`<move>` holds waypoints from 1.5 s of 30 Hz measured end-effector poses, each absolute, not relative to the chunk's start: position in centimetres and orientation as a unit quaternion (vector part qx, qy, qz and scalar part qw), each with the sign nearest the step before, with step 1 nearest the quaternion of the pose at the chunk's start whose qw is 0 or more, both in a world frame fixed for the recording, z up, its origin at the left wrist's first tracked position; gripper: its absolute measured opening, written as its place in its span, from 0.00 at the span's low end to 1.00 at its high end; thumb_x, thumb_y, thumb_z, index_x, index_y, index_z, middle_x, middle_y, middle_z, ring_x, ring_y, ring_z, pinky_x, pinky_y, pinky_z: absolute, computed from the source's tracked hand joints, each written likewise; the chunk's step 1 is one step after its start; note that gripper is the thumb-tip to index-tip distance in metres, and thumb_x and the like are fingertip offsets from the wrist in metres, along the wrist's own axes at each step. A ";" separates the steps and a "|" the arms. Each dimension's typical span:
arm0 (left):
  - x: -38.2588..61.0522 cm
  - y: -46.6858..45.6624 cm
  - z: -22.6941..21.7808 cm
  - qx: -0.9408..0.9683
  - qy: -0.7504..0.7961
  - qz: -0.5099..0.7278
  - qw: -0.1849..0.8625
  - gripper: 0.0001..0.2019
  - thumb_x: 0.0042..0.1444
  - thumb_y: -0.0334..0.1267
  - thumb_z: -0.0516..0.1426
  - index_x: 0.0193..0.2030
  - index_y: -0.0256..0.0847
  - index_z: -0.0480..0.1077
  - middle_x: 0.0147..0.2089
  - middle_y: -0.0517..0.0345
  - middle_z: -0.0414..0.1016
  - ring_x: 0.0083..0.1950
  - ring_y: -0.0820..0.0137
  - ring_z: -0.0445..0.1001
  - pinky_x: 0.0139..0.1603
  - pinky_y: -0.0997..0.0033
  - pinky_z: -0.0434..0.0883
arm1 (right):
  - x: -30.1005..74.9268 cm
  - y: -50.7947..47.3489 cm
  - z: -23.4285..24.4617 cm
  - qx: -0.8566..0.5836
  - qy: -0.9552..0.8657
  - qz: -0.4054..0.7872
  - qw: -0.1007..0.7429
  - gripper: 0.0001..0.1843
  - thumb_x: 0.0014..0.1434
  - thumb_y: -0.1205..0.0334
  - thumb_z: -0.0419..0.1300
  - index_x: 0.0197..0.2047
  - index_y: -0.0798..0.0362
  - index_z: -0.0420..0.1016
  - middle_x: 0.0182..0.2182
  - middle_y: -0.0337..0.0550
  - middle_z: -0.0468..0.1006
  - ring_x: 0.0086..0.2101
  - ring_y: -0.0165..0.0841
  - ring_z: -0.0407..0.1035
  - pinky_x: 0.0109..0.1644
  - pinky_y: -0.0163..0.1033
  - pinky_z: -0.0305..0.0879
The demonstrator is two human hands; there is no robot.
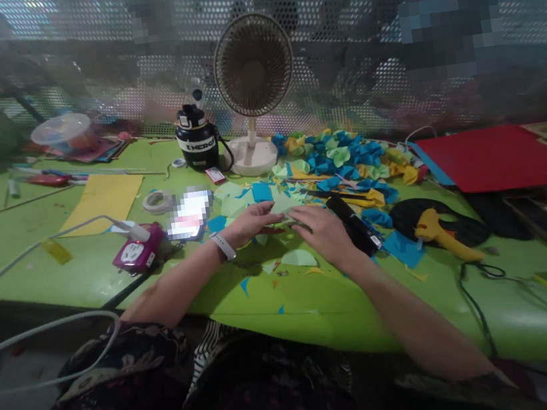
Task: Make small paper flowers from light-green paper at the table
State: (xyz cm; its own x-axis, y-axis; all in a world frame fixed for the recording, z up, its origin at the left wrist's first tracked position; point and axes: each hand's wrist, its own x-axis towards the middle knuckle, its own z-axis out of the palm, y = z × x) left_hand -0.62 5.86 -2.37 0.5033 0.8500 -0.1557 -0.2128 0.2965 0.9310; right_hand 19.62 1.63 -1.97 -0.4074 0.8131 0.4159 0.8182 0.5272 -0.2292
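Between my two hands is a pale green piece of paper (282, 205), with the fingertips of both hands pinching it from either side. My left hand (254, 223), with a pale watch band on the wrist, grips its left edge. My right hand (325, 233) has its bent fingers at the right edge. A folded pale green half-circle of paper (299, 258) lies on the table just below the hands. Beyond them sits a blue paper piece (262, 192) among pale green cut pieces. A black cylindrical object (351, 221) lies close beside my right hand.
A fan (253, 66) and a dark jug (197, 141) stand at the back, near a heap of crumpled paper (342, 155). Leftward lie a phone (191, 214), tape roll (157, 201) and purple power socket (139, 249). A yellow glue gun (441, 233) with trailing cord lies right.
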 end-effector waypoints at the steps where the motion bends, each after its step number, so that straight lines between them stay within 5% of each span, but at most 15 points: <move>1: -0.6 5.9 -2.5 0.476 0.335 0.366 0.727 0.14 0.48 0.34 0.68 0.40 0.35 0.72 0.42 0.54 0.78 0.41 0.73 0.77 0.47 0.67 0.76 | 19.7 1.6 -2.0 -0.484 -0.839 -0.009 0.246 0.16 0.65 0.63 0.54 0.51 0.52 0.80 0.52 0.50 0.79 0.52 0.42 0.72 0.59 0.51 0.66; 20: -1.4 6.9 -2.2 0.540 0.464 0.387 0.586 0.10 0.55 0.42 0.63 0.38 0.37 0.76 0.30 0.58 0.76 0.26 0.77 0.70 0.30 0.75 0.70 | 19.9 1.6 -1.2 -0.486 -0.812 0.007 0.324 0.16 0.66 0.61 0.53 0.44 0.50 0.83 0.48 0.49 0.81 0.50 0.42 0.73 0.57 0.52 0.68; 27: -3.0 7.9 -0.3 0.587 0.433 0.544 0.415 0.14 0.61 0.46 0.57 0.48 0.38 0.73 0.48 0.50 0.79 0.49 0.69 0.77 0.46 0.72 0.74 | 20.4 1.6 -0.6 -0.521 -0.770 -0.017 0.368 0.17 0.67 0.60 0.51 0.45 0.50 0.82 0.47 0.50 0.81 0.49 0.42 0.74 0.57 0.51 0.67; 31: -4.7 8.8 0.9 0.552 0.464 0.587 0.368 0.12 0.64 0.44 0.54 0.47 0.39 0.71 0.47 0.50 0.79 0.47 0.70 0.78 0.44 0.72 0.75 | 20.3 1.7 -0.7 -0.521 -0.774 -0.020 0.360 0.17 0.66 0.59 0.51 0.44 0.50 0.81 0.46 0.48 0.82 0.48 0.42 0.74 0.56 0.50 0.68; 38: -8.3 9.9 1.6 0.723 0.565 0.326 0.226 0.16 0.49 0.44 0.64 0.42 0.37 0.77 0.42 0.49 0.80 0.46 0.59 0.77 0.48 0.65 0.71 | 19.9 1.6 -1.2 -0.514 -0.825 0.019 0.235 0.15 0.61 0.57 0.57 0.43 0.54 0.82 0.46 0.52 0.82 0.48 0.44 0.75 0.54 0.50 0.69; 41: -8.6 9.9 1.3 0.735 0.570 0.240 0.278 0.16 0.48 0.45 0.64 0.42 0.38 0.78 0.38 0.51 0.80 0.42 0.60 0.78 0.43 0.67 0.71 | 19.6 1.4 -1.1 -0.504 -0.832 0.032 0.228 0.17 0.61 0.53 0.57 0.44 0.54 0.81 0.45 0.52 0.82 0.47 0.44 0.75 0.55 0.50 0.68; 45: -8.2 10.3 0.4 0.759 0.511 0.217 0.339 0.17 0.42 0.31 0.63 0.43 0.38 0.77 0.34 0.54 0.80 0.35 0.66 0.77 0.39 0.70 0.72 | 19.4 1.4 -1.4 -0.498 -0.836 0.023 0.229 0.19 0.62 0.51 0.57 0.44 0.56 0.81 0.46 0.53 0.82 0.48 0.44 0.75 0.55 0.49 0.68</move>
State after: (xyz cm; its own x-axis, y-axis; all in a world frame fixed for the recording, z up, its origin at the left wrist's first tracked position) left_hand -8.22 10.28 0.44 0.3826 0.9238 -0.0171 0.6285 -0.2466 0.7377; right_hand 19.41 1.40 -1.39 -0.4002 0.8431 0.3590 0.8217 0.5036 -0.2667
